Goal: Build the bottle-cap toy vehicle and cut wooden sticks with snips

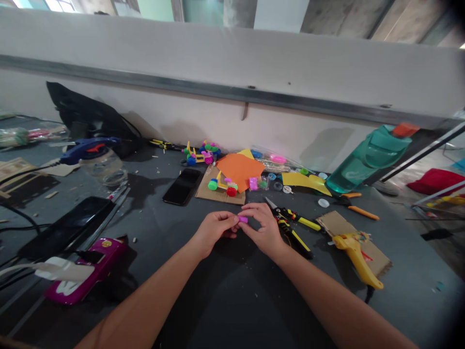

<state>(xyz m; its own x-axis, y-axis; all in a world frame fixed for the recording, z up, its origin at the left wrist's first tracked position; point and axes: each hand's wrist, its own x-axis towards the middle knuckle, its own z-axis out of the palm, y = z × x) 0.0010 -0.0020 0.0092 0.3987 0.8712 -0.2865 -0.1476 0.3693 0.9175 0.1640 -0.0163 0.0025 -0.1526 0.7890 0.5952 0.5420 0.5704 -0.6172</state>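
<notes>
Nearest the camera, two bare forearms, the left one [152, 288] and the right one [327, 286], reach in from the lower left and lower right of the frame. Where they meet, at the centre, a small purple piece [243, 220] sits between the fingertips, above the dark tabletop [232, 305]. The left hand [215, 231] is nearly closed, its thumb and curled fingers pinching the piece's left end. The right hand [264, 229] is more loosely curved, thumb and fingers a little parted around the right end; how firmly it presses cannot be told.

Just right of that hand lie two yellow-and-black hand tools, the upper one [296, 217] and the lower one [296, 238]. Above the hands, a small toy vehicle [220, 183] with green and red wheels stands on a cardboard piece [205, 188], beside an orange sheet [241, 167]. A phone [182, 186] lies left of the cardboard. Farther out, a yellow glue gun [354, 252] rests at lower right, a teal bottle [366, 157] leans at upper right, and a magenta power strip [111, 259] lies at lower left.
</notes>
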